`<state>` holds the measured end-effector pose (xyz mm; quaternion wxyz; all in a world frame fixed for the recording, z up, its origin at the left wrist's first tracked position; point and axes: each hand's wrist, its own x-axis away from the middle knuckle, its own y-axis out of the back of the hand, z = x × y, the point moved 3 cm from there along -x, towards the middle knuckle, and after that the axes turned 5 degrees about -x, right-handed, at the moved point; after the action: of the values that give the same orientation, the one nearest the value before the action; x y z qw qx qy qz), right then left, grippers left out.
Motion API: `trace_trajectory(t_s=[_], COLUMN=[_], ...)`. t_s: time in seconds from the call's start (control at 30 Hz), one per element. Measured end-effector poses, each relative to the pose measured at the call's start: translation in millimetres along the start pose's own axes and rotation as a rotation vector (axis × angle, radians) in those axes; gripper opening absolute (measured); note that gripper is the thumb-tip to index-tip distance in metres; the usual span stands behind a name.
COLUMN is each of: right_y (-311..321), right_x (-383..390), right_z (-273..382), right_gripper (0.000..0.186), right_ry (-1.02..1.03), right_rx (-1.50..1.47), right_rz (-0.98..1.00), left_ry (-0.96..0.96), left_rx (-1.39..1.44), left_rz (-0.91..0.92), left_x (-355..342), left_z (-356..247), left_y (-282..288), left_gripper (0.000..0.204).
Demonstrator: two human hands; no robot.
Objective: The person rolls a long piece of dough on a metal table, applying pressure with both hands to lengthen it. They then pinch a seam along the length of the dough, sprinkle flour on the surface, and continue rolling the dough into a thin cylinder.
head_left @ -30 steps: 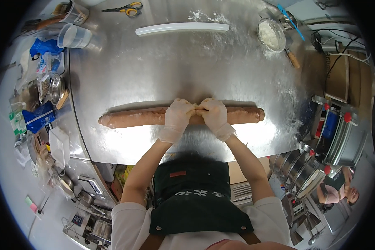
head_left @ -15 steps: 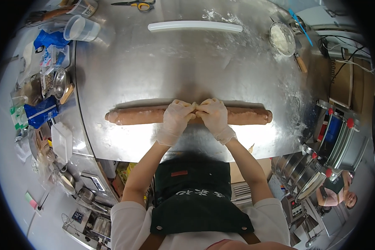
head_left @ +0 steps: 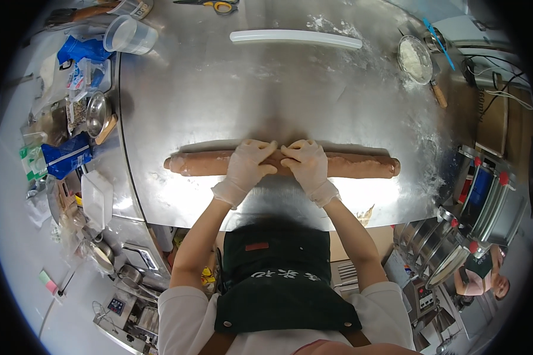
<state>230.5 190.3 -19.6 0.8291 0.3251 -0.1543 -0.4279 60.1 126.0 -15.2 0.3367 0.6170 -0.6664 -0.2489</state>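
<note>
A long brown dough log point(head_left: 361, 165) lies crosswise near the front of the steel work table point(head_left: 278, 89), its surface uneven and lightly floured. My left hand point(head_left: 249, 163), in a translucent glove, is curled over the middle of the log, gripping it. Beside it my right hand point(head_left: 302, 163), gloved alike, also pinches the log with bent fingers. A small gap separates the two hands. Parts of the log are hidden under both of them.
A white rod point(head_left: 296, 38), scissors point(head_left: 222, 7) and a flour bowl point(head_left: 414, 59) with a wooden-handled tool point(head_left: 438, 93) lie farther back. Containers point(head_left: 127, 38) and bags crowd the left edge. Machinery point(head_left: 485, 198) stands right; a co-worker point(head_left: 479, 275) shows beyond it.
My hands, close together at the fingertips earlier, have drawn slightly apart along the log. The table and its contents have shifted rightward in the view.
</note>
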Motion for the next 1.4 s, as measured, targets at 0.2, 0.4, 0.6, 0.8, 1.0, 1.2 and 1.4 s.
trace_trajectory(t_s=[0.2, 0.4, 0.6, 0.8, 1.0, 1.2, 1.4], right_y=[-5, -12, -23, -25, -32, -37, -37], right_x=[3, -6, -7, -18, -3, 11, 2], right_z=[1, 15, 9, 23, 35, 40, 53], right_gripper=[0.019, 0.018, 0.021, 0.028, 0.036, 0.034, 0.032], right_ry=[-0.008, -0.03, -0.104, -0.036, -0.018, 0.068, 0.027], right_rx=[0.03, 0.029, 0.003, -0.012, 0.014, 0.098, 0.077], right_rz=[-0.001, -0.01, 0.069, 0.094, 0.145, 0.017, -0.038], left_ry=[0.068, 0.144, 0.163, 0.074, 0.022, 0.029, -0.029], left_rx=[-0.052, 0.194, -0.078, -0.134, -0.133, -0.116, -0.136], left_rz=[-0.066, -0.173, -0.011, 0.061, -0.069, -0.268, -0.371], left_x=[1, 4, 17, 24, 40, 48, 46], left_z=[-1, 14, 40, 40, 27, 23, 26], left_y=[-21, -1, 31, 29, 27, 21, 18], left_gripper=[0.049, 0.047, 0.055, 0.053, 0.054, 0.048, 0.046])
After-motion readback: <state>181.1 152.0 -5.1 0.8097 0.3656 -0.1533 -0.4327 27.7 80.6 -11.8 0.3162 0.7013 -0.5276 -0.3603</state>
